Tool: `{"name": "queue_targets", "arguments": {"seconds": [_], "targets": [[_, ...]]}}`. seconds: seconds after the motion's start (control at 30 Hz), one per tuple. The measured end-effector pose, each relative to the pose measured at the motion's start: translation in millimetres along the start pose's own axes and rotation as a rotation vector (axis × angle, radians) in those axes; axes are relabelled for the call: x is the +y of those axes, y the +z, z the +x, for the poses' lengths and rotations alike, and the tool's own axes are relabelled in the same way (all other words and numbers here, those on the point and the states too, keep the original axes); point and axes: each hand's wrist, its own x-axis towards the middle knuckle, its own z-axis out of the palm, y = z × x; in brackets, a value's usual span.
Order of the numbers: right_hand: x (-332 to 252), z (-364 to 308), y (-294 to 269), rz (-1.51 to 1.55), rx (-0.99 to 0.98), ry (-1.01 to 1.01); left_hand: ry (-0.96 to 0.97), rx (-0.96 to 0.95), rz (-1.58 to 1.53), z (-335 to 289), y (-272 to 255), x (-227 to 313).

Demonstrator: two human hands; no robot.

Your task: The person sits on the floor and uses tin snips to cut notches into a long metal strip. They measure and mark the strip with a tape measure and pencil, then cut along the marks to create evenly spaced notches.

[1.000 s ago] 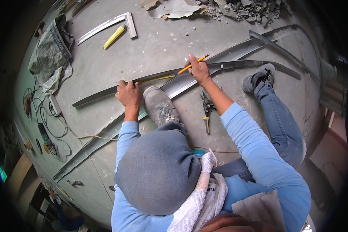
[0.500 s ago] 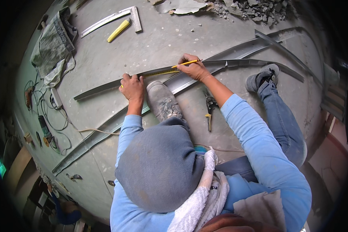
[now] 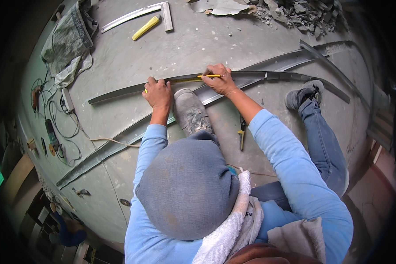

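Observation:
My left hand (image 3: 159,94) is closed on a tape measure, pressing it to a thin, dark metal channel (image 3: 119,93). Yellow tape blade (image 3: 187,80) runs along the channel between my hands; the rest is mostly hidden under my left fingers. A yellow pencil (image 3: 212,76) is pinched in my right hand (image 3: 222,81), its tip at the channel near the tape. Under this strip, a wider galvanized channel (image 3: 102,155) crosses diagonally. My shoe (image 3: 191,112) rests between my hands, beside the strip. Snips with a yellow handle (image 3: 241,137) lie near my right forearm, partly covered.
Beyond the strip lie a metal square (image 3: 167,17) and a yellow-handled tool (image 3: 145,27). An angle grinder (image 3: 52,138), cords and a power strip (image 3: 67,100) are at left, below a crumpled sack (image 3: 68,48). Rubble (image 3: 303,15) is heaped at the far right.
My right hand has turned the pencil flatter, its tip staying close to the channel. My left hand still holds the tape. The whole view has shifted slightly.

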Motion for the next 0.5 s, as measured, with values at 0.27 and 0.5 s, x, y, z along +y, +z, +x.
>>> {"name": "queue_targets", "arguments": {"seconds": [0.27, 0.5], "targets": [[-2.6, 5.4, 7.2, 0.040, -0.057, 0.013, -0.011, -0.002, -0.019, 0.9, -0.7, 1.4], [-8.5, 1.9, 2.9, -0.050, -0.047, -0.002, -0.015, -0.014, -0.033, 1.1, -1.0, 1.4]]}}
